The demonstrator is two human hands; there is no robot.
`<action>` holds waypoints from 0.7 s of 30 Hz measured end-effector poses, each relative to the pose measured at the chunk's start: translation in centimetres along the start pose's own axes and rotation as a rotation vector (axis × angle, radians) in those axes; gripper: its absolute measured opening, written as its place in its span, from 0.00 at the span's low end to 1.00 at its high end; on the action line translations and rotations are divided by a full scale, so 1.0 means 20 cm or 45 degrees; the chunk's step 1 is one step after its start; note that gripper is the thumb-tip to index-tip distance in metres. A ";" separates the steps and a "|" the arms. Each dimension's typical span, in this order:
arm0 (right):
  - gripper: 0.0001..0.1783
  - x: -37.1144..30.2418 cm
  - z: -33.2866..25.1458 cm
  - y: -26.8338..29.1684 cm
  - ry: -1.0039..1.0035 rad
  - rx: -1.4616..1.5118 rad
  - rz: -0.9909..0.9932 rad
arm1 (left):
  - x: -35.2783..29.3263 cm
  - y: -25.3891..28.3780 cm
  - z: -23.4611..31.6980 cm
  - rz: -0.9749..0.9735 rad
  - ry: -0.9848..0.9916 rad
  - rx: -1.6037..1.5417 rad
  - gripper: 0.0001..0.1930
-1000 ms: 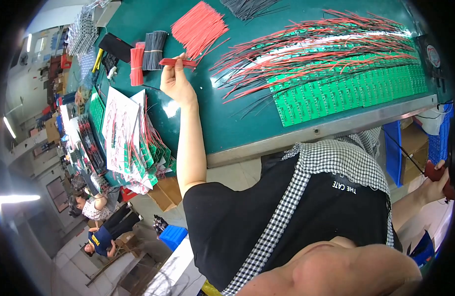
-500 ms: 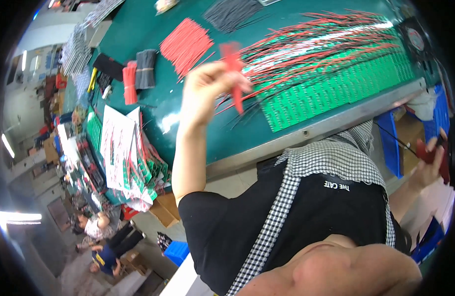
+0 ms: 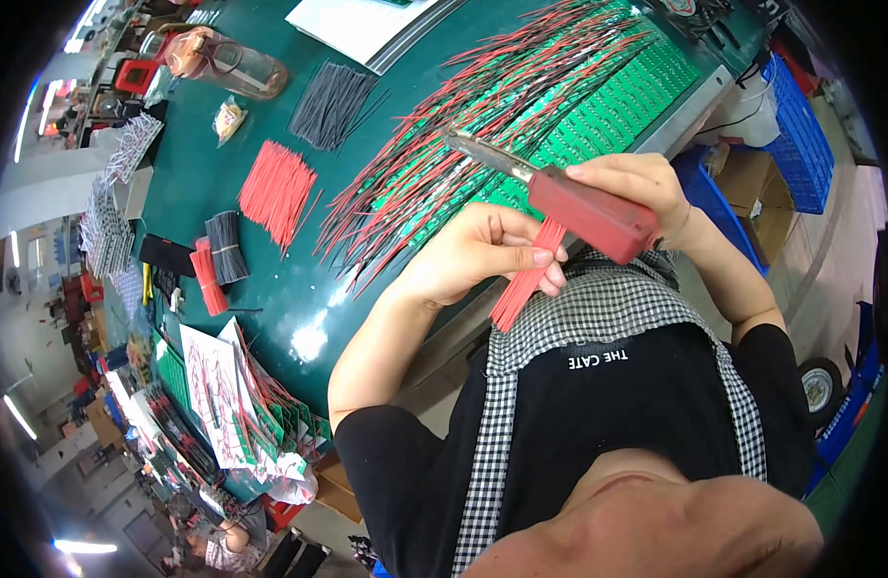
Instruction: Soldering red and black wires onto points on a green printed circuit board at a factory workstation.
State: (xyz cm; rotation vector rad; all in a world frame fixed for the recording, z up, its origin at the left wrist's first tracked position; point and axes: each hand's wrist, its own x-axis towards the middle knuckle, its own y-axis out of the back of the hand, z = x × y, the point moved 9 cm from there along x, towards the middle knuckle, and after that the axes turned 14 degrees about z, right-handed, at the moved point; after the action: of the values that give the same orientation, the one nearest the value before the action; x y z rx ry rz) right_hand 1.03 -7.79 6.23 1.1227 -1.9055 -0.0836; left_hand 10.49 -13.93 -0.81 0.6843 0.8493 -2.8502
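A bundle of short red wires [image 3: 519, 301] is pinched in my left hand [image 3: 487, 249], its lower end hanging over the checked apron. In my right hand [image 3: 641, 183] is a tool with a blocky red handle and a long, worn metal bar [image 3: 590, 218]; its exact kind is not plain. The tool's handle covers the upper end of the bundle, and I cannot tell whether the two touch. Behind both hands, green circuit boards [image 3: 598, 111] lie on the table with red and black wires [image 3: 434, 183] fanned across them.
On the green table lie a loose red wire pile [image 3: 276, 193], a dark wire pile [image 3: 333, 104], tied red [image 3: 208, 277] and dark [image 3: 227, 246] bundles, and a bottle [image 3: 227, 63]. Boards with wires [image 3: 261, 405] sit at the left. Blue crates [image 3: 800, 135] stand at the right.
My left hand has brought the red wires in toward my body. My right hand has risen from the lower right with the red-handled tool and is now beside the bundle. The view has shifted.
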 end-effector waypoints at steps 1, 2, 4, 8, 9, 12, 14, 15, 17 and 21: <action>0.26 0.00 -0.01 -0.01 0.026 -0.016 -0.006 | 0.01 0.00 -0.01 0.024 0.006 -0.044 0.08; 0.26 -0.01 0.00 -0.02 0.028 -0.009 -0.008 | 0.01 0.01 -0.02 0.048 0.011 -0.089 0.08; 0.26 -0.01 0.00 0.00 0.041 -0.041 0.045 | 0.03 0.01 -0.02 0.048 -0.012 -0.095 0.08; 0.27 -0.03 0.00 -0.04 -0.026 -0.014 -0.036 | 0.03 0.01 -0.03 0.075 -0.072 -0.089 0.08; 0.27 -0.04 0.07 -0.02 -0.366 0.253 0.133 | 0.03 0.01 -0.02 0.072 -0.069 -0.088 0.08; 0.26 -0.14 0.18 -0.05 -0.895 0.623 0.234 | 0.06 0.03 -0.02 0.186 -0.078 -0.011 0.08; 0.27 -0.17 0.19 -0.11 -1.031 0.821 0.203 | 0.09 0.02 -0.03 0.165 -0.093 -0.031 0.09; 0.27 -0.16 0.17 -0.13 -1.035 0.822 0.200 | 0.10 0.02 -0.04 0.166 -0.092 -0.036 0.09; 0.29 -0.21 0.20 -0.18 -1.279 0.892 0.181 | 0.11 -0.02 -0.07 0.066 -0.084 0.010 0.09; 0.27 -0.19 0.19 -0.18 -1.136 0.858 0.198 | 0.12 -0.06 -0.12 0.022 -0.017 -0.113 0.08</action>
State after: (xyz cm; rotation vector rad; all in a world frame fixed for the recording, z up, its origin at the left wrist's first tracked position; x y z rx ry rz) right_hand 1.50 -8.45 -0.28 1.5181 -2.9473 0.1950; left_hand 9.06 -11.50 -3.06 0.6577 0.9569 -2.7795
